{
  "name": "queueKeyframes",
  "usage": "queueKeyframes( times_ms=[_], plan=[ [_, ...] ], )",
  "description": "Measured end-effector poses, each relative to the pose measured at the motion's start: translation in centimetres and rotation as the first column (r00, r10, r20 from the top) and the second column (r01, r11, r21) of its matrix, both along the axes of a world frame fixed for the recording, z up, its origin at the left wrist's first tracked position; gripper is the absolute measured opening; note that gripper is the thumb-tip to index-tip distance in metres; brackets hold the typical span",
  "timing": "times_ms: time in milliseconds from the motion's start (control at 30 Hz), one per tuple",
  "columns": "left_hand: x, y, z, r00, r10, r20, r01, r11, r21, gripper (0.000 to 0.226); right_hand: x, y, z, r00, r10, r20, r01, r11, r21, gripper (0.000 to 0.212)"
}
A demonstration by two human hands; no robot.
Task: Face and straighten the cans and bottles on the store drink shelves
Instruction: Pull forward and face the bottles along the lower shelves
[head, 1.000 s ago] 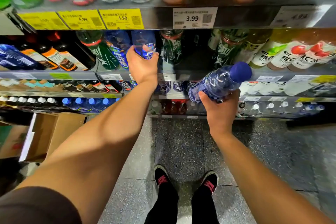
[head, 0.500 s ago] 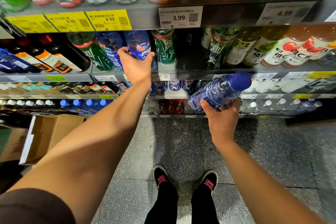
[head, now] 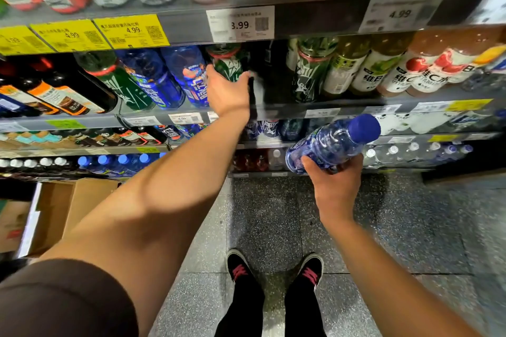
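My right hand (head: 335, 185) grips a clear blue bottle with a dark blue cap (head: 332, 143), held tilted in front of the lower shelves. My left hand (head: 228, 91) reaches into the middle shelf (head: 276, 113) with fingers spread around the lower part of a green-labelled bottle (head: 227, 64); whether it grips the bottle is unclear. Just left of that hand stand two blue bottles (head: 191, 75) and another green one (head: 120, 82). A dark gap lies right of the hand, then more green-labelled bottles (head: 312, 71).
Shelves of bottles rise above and below, with yellow and white price tags (head: 241, 23) on the rails. An open cardboard box (head: 68, 208) sits on the floor at left. My black shoes (head: 273, 271) stand on the speckled tile floor.
My left hand has let go of the blue bottle on the middle shelf and moved right to the green-labelled bottle. My right hand keeps holding the blue-capped bottle, nearly still.
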State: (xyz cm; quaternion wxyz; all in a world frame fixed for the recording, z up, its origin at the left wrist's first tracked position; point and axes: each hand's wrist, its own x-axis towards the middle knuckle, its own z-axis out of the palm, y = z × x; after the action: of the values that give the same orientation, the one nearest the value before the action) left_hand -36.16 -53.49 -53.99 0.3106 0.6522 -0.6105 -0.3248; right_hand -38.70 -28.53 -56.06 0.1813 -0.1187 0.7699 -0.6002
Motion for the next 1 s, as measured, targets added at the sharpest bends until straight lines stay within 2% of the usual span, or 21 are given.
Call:
queueKeyframes(
  times_ms=[67, 167, 333, 533, 700, 800, 900, 1000],
  plan=[
    [-0.1, -0.1, -0.1, 1.000, 0.017, 0.015, -0.017, 1.000, -0.016, 0.068, -0.3, 0.6, -0.2, 1.000, 0.002, 0.006, -0.002, 1.000, 0.008, 0.069],
    [0.0, -0.1, -0.5, 1.000, -0.015, -0.015, 0.014, 1.000, -0.028, 0.063, -0.8, 1.2, -0.3, 1.000, -0.020, 0.021, 0.020, 1.000, 0.004, 0.074],
    [-0.8, 1.3, -1.0, 0.982, -0.176, -0.070, 0.178, 0.984, 0.015, 0.068, -1.7, 1.8, -0.1, 0.998, -0.054, 0.022, 0.054, 0.998, 0.022, 0.069],
    [-2.8, 2.8, -1.4, 0.932, -0.310, -0.190, 0.329, 0.941, 0.076, 0.058, -2.6, 1.9, 0.4, 0.998, -0.058, 0.003, 0.058, 0.998, -0.001, 0.068],
    [-2.6, 2.8, -1.4, 0.911, -0.325, -0.254, 0.361, 0.926, 0.107, 0.059, -2.8, 1.5, 0.9, 0.999, -0.051, -0.004, 0.051, 0.999, -0.008, 0.069],
    [-2.1, 3.1, -1.2, 0.885, -0.293, -0.362, 0.369, 0.915, 0.161, 0.062, -2.6, 0.6, 1.5, 1.000, -0.004, -0.004, 0.004, 1.000, -0.031, 0.068],
    [-0.4, 3.2, -1.4, 0.902, -0.222, -0.371, 0.304, 0.935, 0.180, 0.060, -1.8, -1.2, 2.3, 0.999, 0.045, -0.013, -0.046, 0.996, -0.076, 0.066],
    [2.8, 2.3, -1.9, 0.889, -0.158, -0.431, 0.246, 0.956, 0.158, 0.049, -0.8, -3.8, 3.2, 0.992, 0.115, -0.042, -0.119, 0.988, -0.098, 0.076]
  ],
)
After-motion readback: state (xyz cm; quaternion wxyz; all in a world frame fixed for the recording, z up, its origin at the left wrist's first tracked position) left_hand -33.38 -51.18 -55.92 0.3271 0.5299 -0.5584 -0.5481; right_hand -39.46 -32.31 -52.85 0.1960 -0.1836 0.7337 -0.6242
